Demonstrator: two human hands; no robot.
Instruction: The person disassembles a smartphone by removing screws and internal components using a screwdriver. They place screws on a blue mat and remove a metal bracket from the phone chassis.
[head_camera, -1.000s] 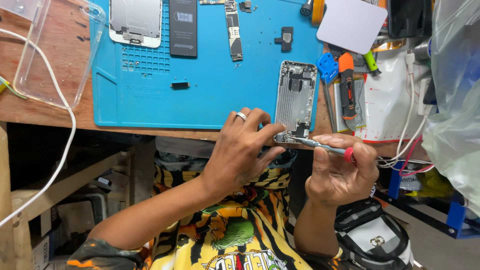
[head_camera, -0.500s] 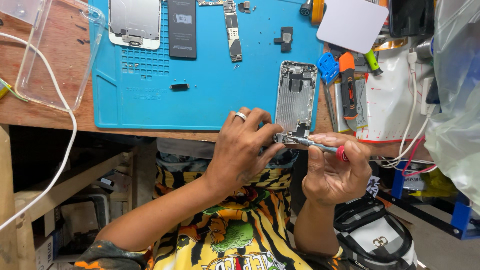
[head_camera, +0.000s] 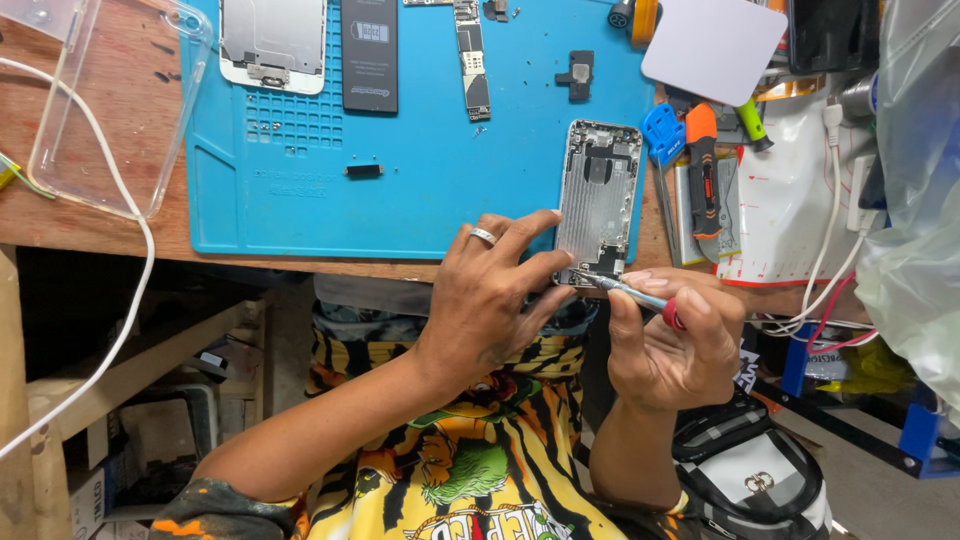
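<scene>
An opened silver phone housing (head_camera: 598, 195) lies on the blue work mat (head_camera: 420, 200), its near end at the table edge. My left hand (head_camera: 490, 290), with a ring on one finger, presses its fingertips against the housing's near left corner. My right hand (head_camera: 675, 340) grips a small screwdriver (head_camera: 640, 297) with a red end and metal shaft. Its tip rests at the housing's near end.
On the mat lie a phone screen (head_camera: 272, 40), a black battery (head_camera: 369, 55), a logic board (head_camera: 472, 55) and small parts. A clear plastic tray (head_camera: 110, 110) and white cable (head_camera: 130, 300) are left. Orange and blue tools (head_camera: 700, 165), a white pad (head_camera: 712, 45) and plastic bags (head_camera: 915, 200) sit right.
Both hands have stayed at the housing's near end. The screwdriver has shifted slightly, and the view has drifted a little.
</scene>
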